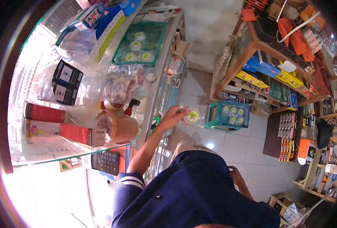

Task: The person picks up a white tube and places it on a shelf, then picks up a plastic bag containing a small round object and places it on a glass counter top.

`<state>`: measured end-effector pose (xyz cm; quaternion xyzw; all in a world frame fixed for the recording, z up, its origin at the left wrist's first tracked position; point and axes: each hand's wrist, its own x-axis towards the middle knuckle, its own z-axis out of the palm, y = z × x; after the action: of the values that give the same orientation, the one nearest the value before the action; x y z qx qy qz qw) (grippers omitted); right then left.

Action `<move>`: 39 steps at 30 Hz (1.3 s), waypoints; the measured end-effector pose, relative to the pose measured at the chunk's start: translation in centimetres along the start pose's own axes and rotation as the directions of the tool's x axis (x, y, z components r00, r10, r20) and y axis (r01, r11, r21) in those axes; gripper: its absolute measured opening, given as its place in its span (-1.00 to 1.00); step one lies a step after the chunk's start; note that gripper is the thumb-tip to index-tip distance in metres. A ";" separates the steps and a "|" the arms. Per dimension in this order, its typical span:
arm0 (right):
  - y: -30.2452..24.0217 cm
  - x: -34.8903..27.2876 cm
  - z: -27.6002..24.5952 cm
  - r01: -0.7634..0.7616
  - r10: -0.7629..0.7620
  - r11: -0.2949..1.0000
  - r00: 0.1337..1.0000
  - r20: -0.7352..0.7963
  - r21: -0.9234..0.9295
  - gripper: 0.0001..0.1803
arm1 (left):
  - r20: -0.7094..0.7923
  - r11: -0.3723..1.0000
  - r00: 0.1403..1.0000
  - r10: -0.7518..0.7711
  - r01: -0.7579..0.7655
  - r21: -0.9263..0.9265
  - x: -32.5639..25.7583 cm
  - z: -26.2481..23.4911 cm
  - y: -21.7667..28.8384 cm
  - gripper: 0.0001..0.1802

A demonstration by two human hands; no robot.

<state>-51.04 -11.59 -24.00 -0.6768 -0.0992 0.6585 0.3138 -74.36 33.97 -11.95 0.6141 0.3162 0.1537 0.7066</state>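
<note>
My left hand reaches forward beside the glass counter and holds a small clear bag with a yellow-labelled tape roll inside. The bag hangs above the tiled floor, just left of a green-and-blue basket filled with similar packed rolls. My right hand rests low at my side against my dark blue shirt, fingers curled, with nothing seen in it.
A green wire tray with several tape rolls sits on the counter top, with bagged tape rolls, brown tape, red boxes and a calculator. A wooden shelf of boxed goods stands right.
</note>
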 end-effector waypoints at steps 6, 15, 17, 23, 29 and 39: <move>1.7 0.2 0.5 0.043 -0.037 0.998 0.987 0.156 -0.035 -0.51 | 0.004 0.996 1.000 -0.001 0.001 -0.090 -0.3 0.0 1.0 -0.66; 12.9 4.2 5.7 0.183 -0.366 0.891 0.830 -0.422 -0.415 -0.65 | 0.087 0.993 0.993 0.081 -0.073 -0.092 -0.4 2.3 -0.2 -0.71; 12.1 1.6 7.7 0.315 -0.386 0.918 0.849 -0.361 -0.241 -0.64 | 0.077 0.995 0.993 0.087 -0.083 -0.053 -0.7 2.2 -0.9 -0.69; 12.6 -3.2 10.9 0.337 -0.341 0.940 0.916 -0.210 -0.057 -0.62 | 0.053 0.989 0.995 0.085 -0.077 -0.127 -1.2 3.2 -2.1 -0.66; 14.8 -2.9 9.8 0.295 -0.310 0.948 0.938 -0.152 -0.116 -0.61 | 0.054 0.987 0.989 0.135 -0.130 -0.095 -4.2 7.1 1.1 -0.62; 15.6 -3.0 6.4 0.285 -0.294 0.940 0.955 -0.026 -0.189 -0.59 | -0.037 0.985 0.989 0.140 -0.143 -0.094 -10.9 10.6 -0.4 -0.64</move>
<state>-61.87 -23.56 -29.81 -0.6984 -0.2494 0.5747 0.3461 -75.89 19.13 -9.00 0.5979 0.2748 0.2279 0.7177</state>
